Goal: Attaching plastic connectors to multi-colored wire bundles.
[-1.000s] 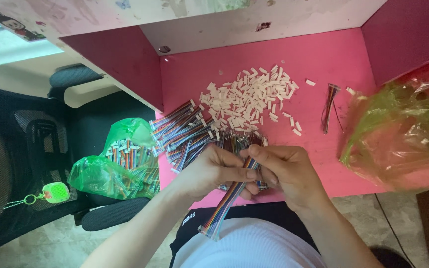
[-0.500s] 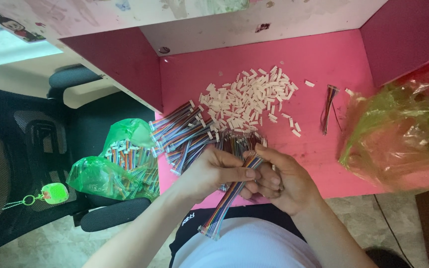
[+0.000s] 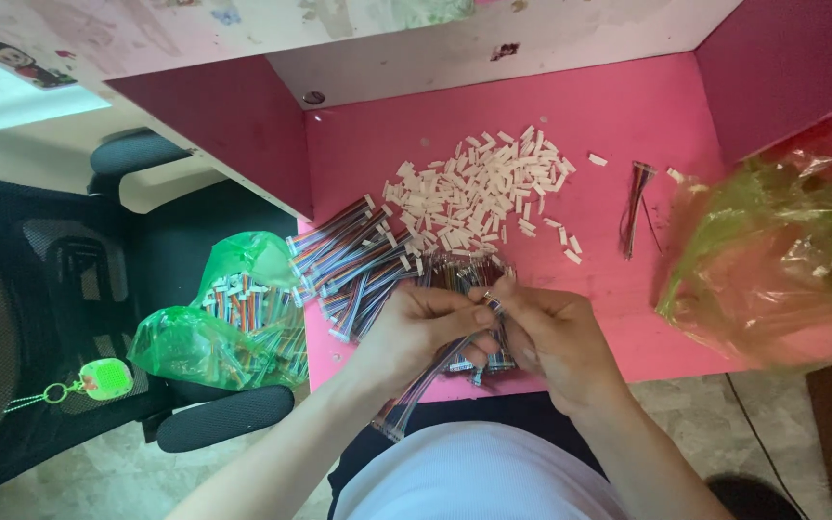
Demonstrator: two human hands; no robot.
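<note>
While the left hand (image 3: pixel 423 330) pinches a thin striped ribbon cable (image 3: pixel 423 383) that trails past the pink bench's (image 3: pixel 628 116) front edge, the right hand (image 3: pixel 553 332) clamps its fingertips on the cable's upper end. Small white plastic connectors (image 3: pixel 479 193) lie heaped mid-bench; loose cables (image 3: pixel 349 255) fan toward the left edge.

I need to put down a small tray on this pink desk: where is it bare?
Bare pink desk lies behind the pile of small white connectors and between the thin dark wire bundle and both hands. Crowded: the multicoloured ribbon cables at the left edge.
</note>
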